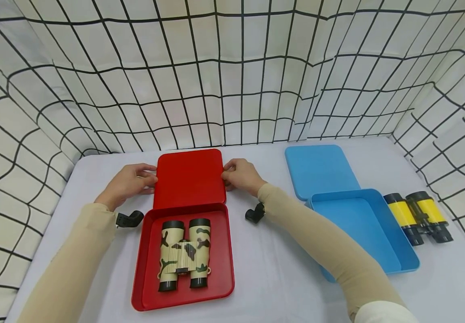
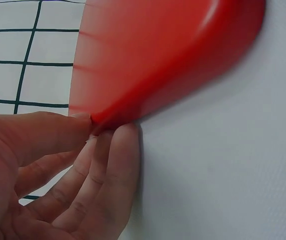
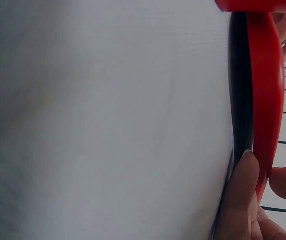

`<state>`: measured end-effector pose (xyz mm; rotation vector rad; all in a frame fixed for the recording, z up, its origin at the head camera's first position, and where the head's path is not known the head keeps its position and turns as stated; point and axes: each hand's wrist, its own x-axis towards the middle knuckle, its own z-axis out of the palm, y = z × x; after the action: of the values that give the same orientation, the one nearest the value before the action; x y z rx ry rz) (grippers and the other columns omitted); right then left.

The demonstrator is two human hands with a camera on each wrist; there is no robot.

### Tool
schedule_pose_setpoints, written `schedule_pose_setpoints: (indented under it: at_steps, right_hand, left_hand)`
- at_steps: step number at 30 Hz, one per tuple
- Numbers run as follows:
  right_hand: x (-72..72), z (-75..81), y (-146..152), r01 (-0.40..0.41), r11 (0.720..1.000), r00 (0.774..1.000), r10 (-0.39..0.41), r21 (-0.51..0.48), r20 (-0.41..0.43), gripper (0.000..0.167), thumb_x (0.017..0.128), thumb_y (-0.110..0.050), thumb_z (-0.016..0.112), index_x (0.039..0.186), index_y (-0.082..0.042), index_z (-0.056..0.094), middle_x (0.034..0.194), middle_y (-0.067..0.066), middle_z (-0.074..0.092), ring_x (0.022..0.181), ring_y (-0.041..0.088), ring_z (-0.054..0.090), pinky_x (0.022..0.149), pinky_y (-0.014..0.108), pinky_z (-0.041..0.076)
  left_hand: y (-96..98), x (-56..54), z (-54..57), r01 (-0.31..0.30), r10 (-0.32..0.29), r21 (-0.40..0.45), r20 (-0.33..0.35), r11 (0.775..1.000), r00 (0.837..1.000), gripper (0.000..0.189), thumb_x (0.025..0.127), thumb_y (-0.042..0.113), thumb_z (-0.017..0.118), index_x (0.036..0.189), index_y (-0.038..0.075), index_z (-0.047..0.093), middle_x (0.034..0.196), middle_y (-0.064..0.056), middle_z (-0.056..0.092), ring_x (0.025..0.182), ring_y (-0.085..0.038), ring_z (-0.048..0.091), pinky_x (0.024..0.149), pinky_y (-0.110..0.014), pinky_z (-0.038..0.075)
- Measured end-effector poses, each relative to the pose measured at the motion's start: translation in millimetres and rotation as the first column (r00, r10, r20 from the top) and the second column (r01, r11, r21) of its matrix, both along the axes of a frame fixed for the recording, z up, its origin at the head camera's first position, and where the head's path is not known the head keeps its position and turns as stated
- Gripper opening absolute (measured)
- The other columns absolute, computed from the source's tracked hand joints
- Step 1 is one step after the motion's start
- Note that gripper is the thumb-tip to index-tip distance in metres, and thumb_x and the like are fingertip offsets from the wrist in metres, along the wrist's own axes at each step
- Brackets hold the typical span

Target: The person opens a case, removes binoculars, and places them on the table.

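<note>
A red lid (image 1: 189, 180) lies behind a red box (image 1: 145, 287), its near edge meeting the box's far rim. Camouflage-patterned binoculars (image 1: 200, 242) rest inside that box. My left hand (image 1: 129, 183) pinches the lid's left edge between thumb and fingers; the left wrist view shows this grip on the red edge (image 2: 148, 90) up close. On the opposite side, my right hand (image 1: 241, 175) pinches the lid's right edge. In the right wrist view the thumb and fingers (image 3: 243, 185) press the red rim from both sides, with a dark gap or shadow beneath it.
To the right stand an open blue box (image 1: 361, 229) and a blue lid (image 1: 319, 168) behind it. Yellow and black binoculars (image 1: 428, 210) lie beyond the blue box. A black wire grid (image 1: 240, 94) rises at the back and sides of the white table (image 1: 269, 269).
</note>
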<state>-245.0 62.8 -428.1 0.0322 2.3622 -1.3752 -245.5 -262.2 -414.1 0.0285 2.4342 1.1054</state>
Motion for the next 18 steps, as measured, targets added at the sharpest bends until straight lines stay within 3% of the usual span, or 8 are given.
schedule_pose_setpoints:
  at_steps: [10, 18]
  right_hand:
    - [3.8, 4.3, -3.7, -0.021, 0.997, 1.000, 0.023, 0.080, -0.018, 0.040, 0.098, -0.023, 0.061, 0.132, -0.002, 0.064, 0.101, 0.010, 0.077, 0.075, 0.015, 0.075, 0.093, 0.034, 0.061]
    - [9.8, 10.4, -4.9, -0.023, 0.996, 0.999, 0.026, 0.091, -0.030, 0.041, 0.099, -0.024, 0.059, 0.133, -0.003, 0.064, 0.107, 0.009, 0.076, 0.079, 0.015, 0.074, 0.091, 0.033, 0.061]
  left_hand:
    - [0.9, 4.5, 2.5, 0.001, -0.001, -0.032, -0.009, 0.999, 1.000, 0.058, 0.104, 0.025, 0.059, 0.154, 0.000, 0.042, 0.136, -0.027, 0.060, 0.112, -0.028, 0.068, 0.093, -0.032, 0.062]
    - [-1.9, 10.5, 6.8, 0.012, -0.013, -0.075, -0.015, 0.997, 1.000, 0.065, 0.106, 0.043, 0.052, 0.156, 0.004, 0.039, 0.144, -0.027, 0.058, 0.121, -0.037, 0.068, 0.113, -0.056, 0.048]
